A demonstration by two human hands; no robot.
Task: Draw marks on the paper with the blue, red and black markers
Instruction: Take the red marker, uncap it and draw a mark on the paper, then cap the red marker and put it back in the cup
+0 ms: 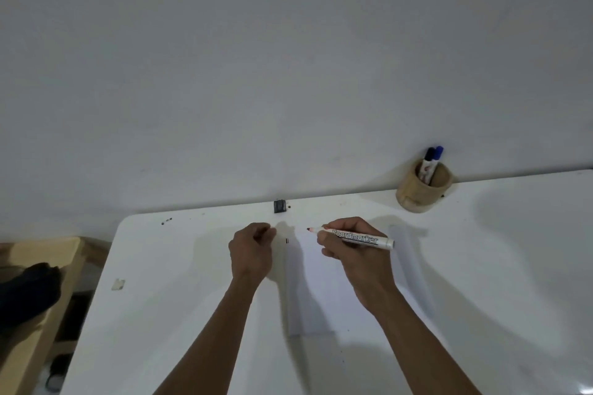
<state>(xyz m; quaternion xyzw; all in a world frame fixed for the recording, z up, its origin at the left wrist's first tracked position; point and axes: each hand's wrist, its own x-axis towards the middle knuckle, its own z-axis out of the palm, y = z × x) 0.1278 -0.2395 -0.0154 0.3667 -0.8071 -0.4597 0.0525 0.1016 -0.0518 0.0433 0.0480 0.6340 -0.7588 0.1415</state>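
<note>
A white sheet of paper lies on the white table between my hands. Small dark marks sit near its top left corner. My right hand grips an uncapped white marker with a red tip, held sideways just above the paper's top edge, tip pointing left. My left hand is closed into a fist left of the paper; the marker's cap may be inside it, but I cannot see it. The blue marker and the black marker stand in a wooden cup at the back right.
A small black object sits at the table's back edge by the white wall. A scrap of tape lies near the left edge. Beyond that edge stands a wooden bench with a dark item on it.
</note>
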